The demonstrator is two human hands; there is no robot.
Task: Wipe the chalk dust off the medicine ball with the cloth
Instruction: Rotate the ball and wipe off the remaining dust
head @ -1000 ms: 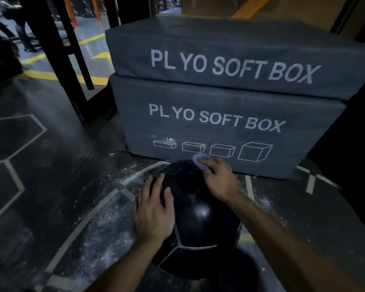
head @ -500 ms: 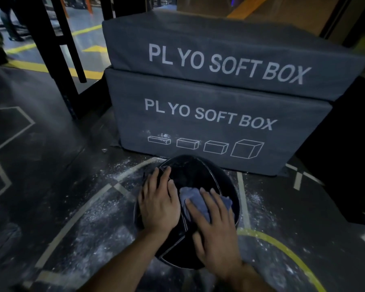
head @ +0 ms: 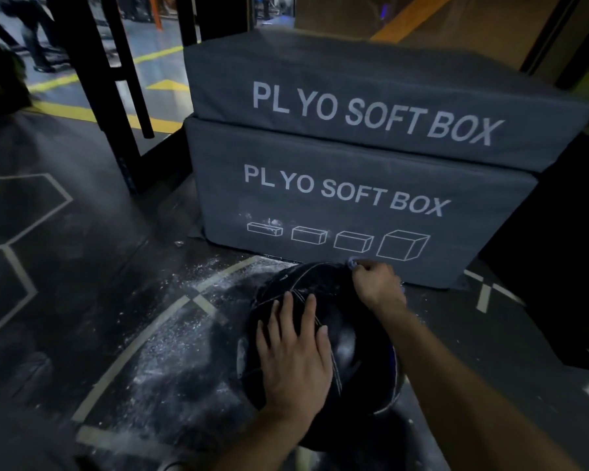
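Note:
A black medicine ball (head: 354, 334) with pale seams sits on the dark floor in front of me. My left hand (head: 295, 355) lies flat on its near left side, fingers straight and spread. At the ball's far top edge, my right hand (head: 378, 283) is curled round a blue-grey cloth (head: 352, 263). Only a small bunched bit of the cloth shows past the knuckles; the rest is hidden under the hand.
Two stacked grey plyo soft boxes (head: 337, 185) stand right behind the ball. White chalk dust (head: 170, 341) is scattered on the floor to the left. A black rack post (head: 106, 90) rises at the left. A dark block (head: 558, 249) stands at the right.
My right hand has swept the cloth from the ball's near top up to its far edge. My left hand has slid down the ball a little.

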